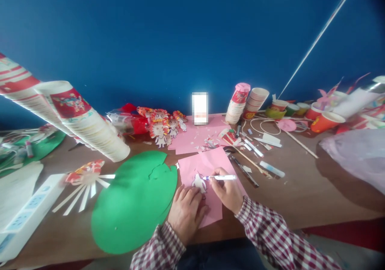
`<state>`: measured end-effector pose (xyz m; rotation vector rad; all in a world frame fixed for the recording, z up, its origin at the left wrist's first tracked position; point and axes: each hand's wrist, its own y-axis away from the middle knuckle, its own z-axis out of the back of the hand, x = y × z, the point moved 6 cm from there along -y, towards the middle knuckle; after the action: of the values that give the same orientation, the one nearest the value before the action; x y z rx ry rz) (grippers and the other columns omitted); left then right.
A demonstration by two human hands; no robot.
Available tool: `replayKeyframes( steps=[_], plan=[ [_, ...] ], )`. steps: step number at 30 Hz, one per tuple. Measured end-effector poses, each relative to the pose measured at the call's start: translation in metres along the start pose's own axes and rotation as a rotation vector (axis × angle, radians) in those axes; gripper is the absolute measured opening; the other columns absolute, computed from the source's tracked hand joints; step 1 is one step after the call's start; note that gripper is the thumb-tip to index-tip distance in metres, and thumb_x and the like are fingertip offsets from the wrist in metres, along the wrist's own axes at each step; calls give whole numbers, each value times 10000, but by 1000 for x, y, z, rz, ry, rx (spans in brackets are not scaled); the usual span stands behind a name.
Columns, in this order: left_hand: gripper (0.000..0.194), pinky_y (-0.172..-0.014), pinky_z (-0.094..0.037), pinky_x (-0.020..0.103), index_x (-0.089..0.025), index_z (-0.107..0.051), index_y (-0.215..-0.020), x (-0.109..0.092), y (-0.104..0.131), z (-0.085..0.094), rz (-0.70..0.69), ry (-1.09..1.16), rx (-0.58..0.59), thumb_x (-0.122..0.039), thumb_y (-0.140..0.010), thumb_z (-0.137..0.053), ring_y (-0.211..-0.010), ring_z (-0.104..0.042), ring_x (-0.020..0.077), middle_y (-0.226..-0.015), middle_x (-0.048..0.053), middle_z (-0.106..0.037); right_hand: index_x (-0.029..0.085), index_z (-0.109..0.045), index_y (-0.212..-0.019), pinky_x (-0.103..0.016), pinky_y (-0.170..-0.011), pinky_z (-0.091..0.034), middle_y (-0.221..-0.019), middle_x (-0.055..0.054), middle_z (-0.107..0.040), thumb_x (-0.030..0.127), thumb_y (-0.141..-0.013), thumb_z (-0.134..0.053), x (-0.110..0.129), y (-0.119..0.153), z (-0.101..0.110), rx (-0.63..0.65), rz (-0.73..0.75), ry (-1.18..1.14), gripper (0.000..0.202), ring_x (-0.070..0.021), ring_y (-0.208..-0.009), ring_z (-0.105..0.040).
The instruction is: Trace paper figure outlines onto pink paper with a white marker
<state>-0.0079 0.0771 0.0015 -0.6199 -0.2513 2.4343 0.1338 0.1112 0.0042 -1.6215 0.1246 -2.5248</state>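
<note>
A pink sheet lies on the table in front of me, with a small white paper figure on it and dark purple lines around the figure. My right hand pinches a white marker, its tip at the figure's right edge. My left hand lies flat, palm down, over the sheet's left edge, its fingertips just below and beside the figure. The thumb reaches onto the pink paper. Left of the sheet is a large green paper piece.
Tall stacks of paper cups lean at the left. Shorter cup stacks stand at the back. Markers and paper scraps lie to the right. A power strip is at the far left; cut-out figures stand behind.
</note>
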Motion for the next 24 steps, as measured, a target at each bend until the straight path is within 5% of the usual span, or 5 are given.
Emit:
replayKeyframes(
  steps=[24],
  plan=[
    [200, -978, -365, 517, -192, -586, -1001, 1, 1, 0, 12, 42, 12, -273, -822, -553, -1017, -496, 240, -1061, 67, -589, 186, -490, -827, -198, -430, -337, -581, 37, -486, 331, -901, -447, -1, 0, -1, 11, -24, 42, 168, -90, -459, -434]
  ],
)
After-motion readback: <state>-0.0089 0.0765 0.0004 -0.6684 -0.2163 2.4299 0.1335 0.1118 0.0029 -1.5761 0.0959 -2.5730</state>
